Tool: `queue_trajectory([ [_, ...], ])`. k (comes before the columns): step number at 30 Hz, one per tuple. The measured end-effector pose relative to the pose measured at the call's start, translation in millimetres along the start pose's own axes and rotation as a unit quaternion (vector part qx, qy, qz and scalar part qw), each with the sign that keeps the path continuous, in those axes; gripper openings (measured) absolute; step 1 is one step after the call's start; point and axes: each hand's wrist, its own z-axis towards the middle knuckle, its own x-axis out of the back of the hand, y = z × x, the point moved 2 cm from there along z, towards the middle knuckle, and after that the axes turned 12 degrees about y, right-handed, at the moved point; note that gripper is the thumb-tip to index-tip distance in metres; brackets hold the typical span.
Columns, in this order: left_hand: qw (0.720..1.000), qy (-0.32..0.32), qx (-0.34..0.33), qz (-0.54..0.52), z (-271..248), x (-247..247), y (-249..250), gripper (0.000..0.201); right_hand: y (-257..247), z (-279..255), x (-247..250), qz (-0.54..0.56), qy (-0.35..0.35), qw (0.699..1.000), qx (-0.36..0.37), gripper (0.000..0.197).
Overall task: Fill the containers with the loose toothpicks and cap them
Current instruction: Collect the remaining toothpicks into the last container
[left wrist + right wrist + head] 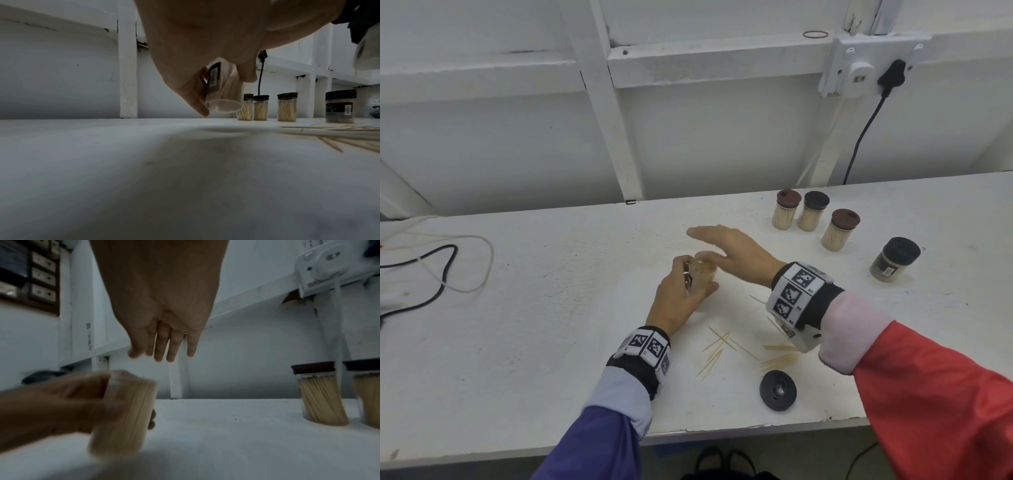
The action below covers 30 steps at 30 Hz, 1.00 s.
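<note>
Head view: open container (702, 272) is being gripped by left hand (681, 298) mid-bench, steadied for filling; right hand (732, 251) is being held flat, fingers straight, above its mouth; loose toothpicks (717, 349) and cap (778, 390) are lying near the front edge.
Left wrist view: container (224, 91) is being held tilted, clear of the bench.
Right wrist view: fingers (162, 344) are being kept extended, empty.

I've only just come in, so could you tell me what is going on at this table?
A person is packing toothpicks into containers. The left hand grips an uncapped, nearly full container, lifted and tilted off the table; the right hand hovers flat above it. Loose toothpicks and a black cap lie nearby. Four capped containers stand at the right.
</note>
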Motion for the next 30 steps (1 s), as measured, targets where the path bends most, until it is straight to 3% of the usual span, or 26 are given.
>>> queue_trajectory([
  [4,1.0,0.012,-0.008,-0.005,-2.7,4.7,3.3,0.064,-5.6,-21.1,-15.7,-0.038,-0.168,0.985,0.017,0.066],
  [7,1.0,0.021,0.002,0.024,-1.7,4.0,2.3,0.052,4.3,-25.9,-6.9,0.038,-0.095,0.995,-0.019,0.063],
  [9,0.999,0.027,0.012,0.043,-0.1,4.0,2.6,0.054,19.1,-27.0,4.2,0.006,-0.049,0.996,-0.068,0.06],
  [10,0.998,0.024,0.008,0.059,0.2,3.9,2.7,0.058,27.9,-28.9,9.7,-0.041,-0.063,0.992,-0.101,0.06],
  [12,0.996,0.018,-0.001,0.086,0.2,4.0,3.3,0.063,44.0,-38.8,15.7,-0.133,-0.153,0.964,-0.172,0.071],
  [15,0.994,0.006,-0.008,0.11,0.1,2.7,2.5,0.063,56.4,-63.8,19.3,-0.176,-0.261,0.922,-0.227,0.091],
  [17,0.993,0.003,-0.014,0.12,-0.4,2.5,2.3,0.062,56.3,-79.9,20.8,-0.171,-0.283,0.917,-0.222,0.092],
  [24,0.992,0.001,-0.012,0.129,0.4,1.2,1.9,0.061,57.9,-129.7,19.5,-0.134,-0.26,0.946,-0.138,0.097],
  [30,0.992,-0.002,-0.005,0.128,1.0,1.4,-1.8,0.062,52.5,-147.5,21.5,-0.118,-0.234,0.962,-0.08,0.075],
])
